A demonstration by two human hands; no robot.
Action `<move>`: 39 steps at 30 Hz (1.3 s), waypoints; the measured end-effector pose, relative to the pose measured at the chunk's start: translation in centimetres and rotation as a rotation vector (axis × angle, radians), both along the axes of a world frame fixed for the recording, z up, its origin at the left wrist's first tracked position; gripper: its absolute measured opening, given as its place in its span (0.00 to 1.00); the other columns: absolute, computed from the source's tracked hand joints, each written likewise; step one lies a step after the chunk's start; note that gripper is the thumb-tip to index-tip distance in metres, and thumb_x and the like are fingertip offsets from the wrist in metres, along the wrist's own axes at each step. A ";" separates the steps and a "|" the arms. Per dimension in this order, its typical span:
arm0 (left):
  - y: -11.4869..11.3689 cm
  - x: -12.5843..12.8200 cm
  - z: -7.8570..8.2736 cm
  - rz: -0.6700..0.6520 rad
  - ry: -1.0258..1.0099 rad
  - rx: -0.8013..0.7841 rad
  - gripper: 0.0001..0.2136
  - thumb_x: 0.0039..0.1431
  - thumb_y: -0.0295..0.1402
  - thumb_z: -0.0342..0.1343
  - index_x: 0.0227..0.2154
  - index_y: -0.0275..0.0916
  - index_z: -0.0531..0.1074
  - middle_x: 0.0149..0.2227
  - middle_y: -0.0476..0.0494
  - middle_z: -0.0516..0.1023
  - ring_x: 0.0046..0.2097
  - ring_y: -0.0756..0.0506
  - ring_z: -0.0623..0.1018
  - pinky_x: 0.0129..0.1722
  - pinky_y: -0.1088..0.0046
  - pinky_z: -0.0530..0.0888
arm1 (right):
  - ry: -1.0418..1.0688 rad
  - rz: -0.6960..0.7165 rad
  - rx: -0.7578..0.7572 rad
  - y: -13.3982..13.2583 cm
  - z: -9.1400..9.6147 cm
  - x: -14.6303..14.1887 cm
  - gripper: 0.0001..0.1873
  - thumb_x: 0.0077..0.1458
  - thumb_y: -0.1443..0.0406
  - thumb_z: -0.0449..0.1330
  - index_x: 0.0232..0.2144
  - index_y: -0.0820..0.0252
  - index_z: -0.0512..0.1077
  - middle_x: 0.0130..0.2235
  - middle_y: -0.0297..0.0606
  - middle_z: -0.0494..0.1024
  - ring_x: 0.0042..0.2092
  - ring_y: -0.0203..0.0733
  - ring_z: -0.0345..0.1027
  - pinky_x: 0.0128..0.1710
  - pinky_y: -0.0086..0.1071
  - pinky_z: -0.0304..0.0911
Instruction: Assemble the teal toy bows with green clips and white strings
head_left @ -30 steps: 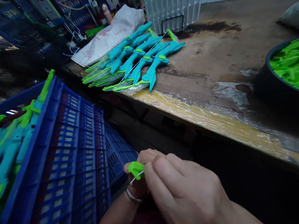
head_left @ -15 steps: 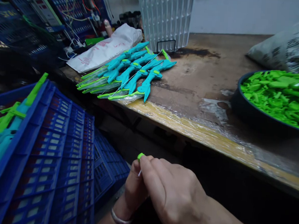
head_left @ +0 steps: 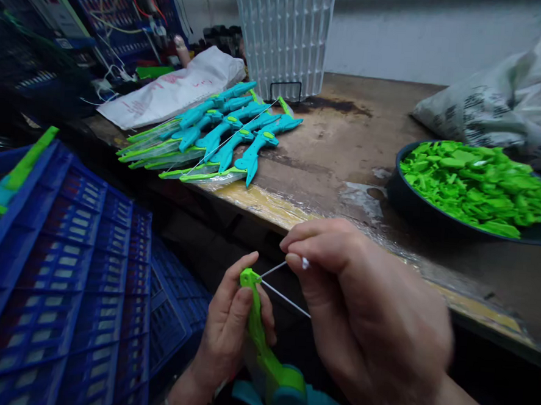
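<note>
My left hand point(head_left: 226, 328) grips the green limb of a toy bow point(head_left: 262, 342), thumb and fingers around it near the tip. The bow's teal middle shows below, partly cut off by the bottom of the view. From the green tip a white string point(head_left: 274, 269) runs to my right hand point(head_left: 364, 318), whose thumb and fingers pinch its end. A second stretch of string slants from the tip down behind the right hand. On the workbench point(head_left: 319, 150) beyond lie several teal and green toy bows point(head_left: 231, 133).
Close on the left stands a blue plastic crate point(head_left: 63, 287) with teal and green parts in it. A dark round basin point(head_left: 417, 205) heaped with green plastic pieces point(head_left: 477, 184) sits at the right. Behind are a filled sack point(head_left: 482, 111), a white sack point(head_left: 167, 92) and a clear ribbed panel point(head_left: 285, 38).
My hands, close together before, are now apart. The right hand has moved up and right, drawing the string out from the tip. More of the green limb and teal middle shows.
</note>
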State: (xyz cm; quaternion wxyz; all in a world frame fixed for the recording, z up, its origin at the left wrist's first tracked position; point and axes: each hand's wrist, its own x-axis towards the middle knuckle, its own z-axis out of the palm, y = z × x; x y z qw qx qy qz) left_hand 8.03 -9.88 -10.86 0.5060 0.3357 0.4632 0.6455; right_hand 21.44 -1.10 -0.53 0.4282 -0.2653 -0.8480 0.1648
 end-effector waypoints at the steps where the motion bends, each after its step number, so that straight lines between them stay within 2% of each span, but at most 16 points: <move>1: 0.0 -0.1 0.3 -0.012 0.006 0.004 0.16 0.72 0.39 0.49 0.59 0.50 0.66 0.30 0.50 0.77 0.23 0.51 0.75 0.21 0.78 0.72 | 0.027 0.012 -0.043 0.1 -0.3 0.1 0.08 0.67 0.71 0.53 0.35 0.57 0.69 0.38 0.38 0.77 0.38 0.38 0.73 0.37 0.30 0.68; 3: 0.0 -0.3 0.6 -0.052 -0.003 0.023 0.11 0.71 0.35 0.51 0.53 0.49 0.70 0.40 0.49 0.78 0.25 0.53 0.77 0.23 0.80 0.74 | 0.056 0.057 -0.128 0.4 -1.2 0.1 0.07 0.67 0.72 0.53 0.36 0.58 0.68 0.37 0.36 0.77 0.37 0.36 0.74 0.37 0.29 0.68; 5: 0.1 -0.5 0.8 -0.112 -0.030 0.051 0.07 0.70 0.33 0.52 0.48 0.47 0.71 0.44 0.48 0.76 0.26 0.54 0.79 0.23 0.80 0.74 | 0.062 0.069 -0.201 0.4 -2.2 0.2 0.07 0.67 0.71 0.53 0.35 0.59 0.67 0.36 0.36 0.77 0.36 0.34 0.74 0.36 0.28 0.67; 8: 0.5 -0.6 0.9 -0.156 -0.058 0.056 0.03 0.70 0.33 0.53 0.42 0.43 0.71 0.39 0.49 0.75 0.24 0.53 0.78 0.20 0.80 0.71 | 0.052 0.064 -0.242 0.2 -3.2 0.6 0.07 0.68 0.71 0.53 0.35 0.61 0.68 0.36 0.36 0.77 0.36 0.33 0.73 0.36 0.26 0.66; 12: 0.9 -0.4 1.0 -0.092 0.009 -0.025 0.07 0.70 0.31 0.53 0.35 0.39 0.71 0.27 0.53 0.71 0.22 0.55 0.74 0.24 0.80 0.71 | 0.014 0.173 -0.219 -0.2 -3.7 1.5 0.06 0.67 0.72 0.54 0.36 0.62 0.69 0.37 0.38 0.76 0.37 0.33 0.72 0.37 0.26 0.66; 16: 0.8 -0.3 1.2 -0.097 -0.020 -0.041 0.07 0.69 0.32 0.54 0.34 0.39 0.72 0.29 0.53 0.71 0.24 0.55 0.73 0.24 0.81 0.71 | -0.045 0.285 -0.303 -0.3 -4.1 2.0 0.10 0.67 0.72 0.54 0.33 0.62 0.72 0.40 0.41 0.75 0.37 0.33 0.71 0.35 0.26 0.67; 20: 0.7 -0.3 1.3 -0.137 0.007 -0.026 0.08 0.69 0.33 0.54 0.34 0.38 0.73 0.33 0.51 0.71 0.25 0.54 0.74 0.23 0.79 0.71 | -0.007 0.324 -0.507 -0.3 -4.5 1.7 0.09 0.65 0.69 0.60 0.30 0.61 0.71 0.35 0.35 0.74 0.34 0.33 0.70 0.32 0.26 0.65; 24: 0.8 -0.6 1.2 -0.182 -0.018 -0.009 0.08 0.70 0.35 0.54 0.35 0.39 0.74 0.33 0.51 0.70 0.25 0.53 0.75 0.24 0.77 0.72 | 0.132 0.331 -0.940 -0.3 -4.7 1.3 0.07 0.62 0.69 0.64 0.33 0.57 0.68 0.27 0.25 0.74 0.27 0.31 0.72 0.28 0.23 0.65; 26: 0.8 -0.9 1.0 -0.223 -0.041 -0.001 0.08 0.69 0.35 0.54 0.36 0.40 0.75 0.33 0.51 0.70 0.26 0.52 0.76 0.25 0.76 0.73 | 0.146 0.337 -1.061 -0.2 -4.7 1.2 0.07 0.62 0.69 0.63 0.34 0.57 0.68 0.25 0.24 0.74 0.26 0.31 0.73 0.27 0.23 0.65; 28: 0.9 -1.2 0.8 -0.273 -0.058 0.015 0.08 0.69 0.36 0.55 0.37 0.40 0.75 0.33 0.50 0.71 0.27 0.51 0.77 0.27 0.75 0.74 | 0.077 0.316 -0.986 -0.1 -4.8 1.2 0.08 0.62 0.69 0.63 0.32 0.58 0.68 0.25 0.25 0.75 0.26 0.31 0.72 0.27 0.23 0.64; 30: 0.9 -1.4 0.5 -0.298 -0.063 0.013 0.07 0.68 0.36 0.57 0.37 0.39 0.75 0.33 0.50 0.71 0.27 0.51 0.78 0.28 0.75 0.75 | -0.019 0.256 -0.779 -0.1 -4.9 1.2 0.08 0.61 0.70 0.64 0.30 0.59 0.69 0.26 0.27 0.75 0.27 0.30 0.70 0.27 0.23 0.61; 32: 0.9 -1.3 0.5 -0.275 -0.074 -0.018 0.06 0.67 0.35 0.58 0.36 0.39 0.75 0.33 0.50 0.72 0.26 0.51 0.78 0.26 0.76 0.74 | -0.095 0.212 -0.572 -0.3 -5.2 1.1 0.09 0.62 0.70 0.63 0.30 0.60 0.68 0.29 0.29 0.73 0.28 0.30 0.67 0.27 0.24 0.59; 34: 0.8 -1.0 0.5 -0.222 -0.091 -0.053 0.07 0.67 0.34 0.57 0.33 0.38 0.74 0.31 0.51 0.71 0.24 0.53 0.76 0.24 0.79 0.72 | -0.150 0.203 -0.432 -0.5 -5.5 1.0 0.10 0.65 0.70 0.59 0.30 0.61 0.67 0.29 0.31 0.71 0.29 0.31 0.65 0.28 0.26 0.58; 37: 0.7 -0.6 0.8 -0.177 -0.104 -0.069 0.11 0.68 0.34 0.56 0.30 0.36 0.73 0.27 0.51 0.70 0.22 0.55 0.73 0.22 0.81 0.69 | -0.160 0.217 -0.411 -0.7 -5.4 0.9 0.10 0.65 0.72 0.58 0.30 0.62 0.68 0.30 0.32 0.70 0.30 0.32 0.65 0.29 0.26 0.58; 39: 0.6 -0.4 1.0 -0.175 -0.107 -0.074 0.10 0.68 0.34 0.56 0.30 0.36 0.73 0.28 0.51 0.70 0.23 0.54 0.73 0.22 0.80 0.69 | -0.121 0.233 -0.527 -0.7 -5.1 1.1 0.07 0.63 0.73 0.61 0.32 0.62 0.70 0.31 0.31 0.72 0.30 0.31 0.67 0.29 0.24 0.60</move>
